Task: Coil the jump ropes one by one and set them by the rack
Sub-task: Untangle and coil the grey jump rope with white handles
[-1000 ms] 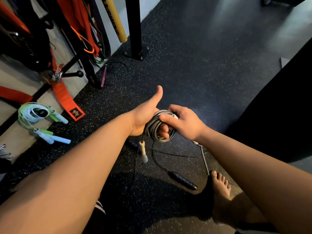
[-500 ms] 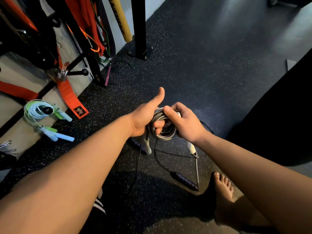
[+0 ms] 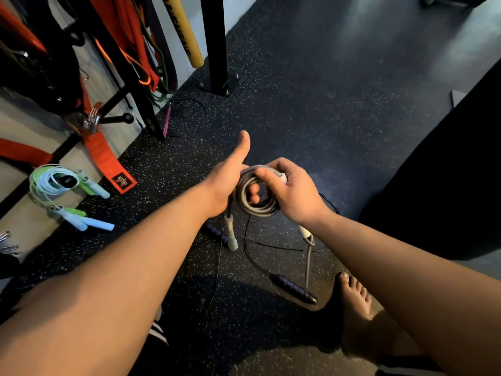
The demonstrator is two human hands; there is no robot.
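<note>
A grey jump rope is wound into a coil around the fingers of my left hand, whose thumb sticks up. My right hand pinches the coil's top with thumb and fingers. One pale handle dangles below my left hand, the other below my right wrist. A black rope with dark handles lies loose on the floor underneath. Coiled green and blue ropes lie by the rack at the left. A thin rope with a pink handle lies at the rack's foot.
The rack holds orange straps and bands. A black post stands bolted to the speckled rubber floor behind it. My bare foot is at the lower right, beside a large dark shape.
My right hand has brought the last loops onto the coil, and the free tail has shortened. The second handle now hangs close under my right wrist.
</note>
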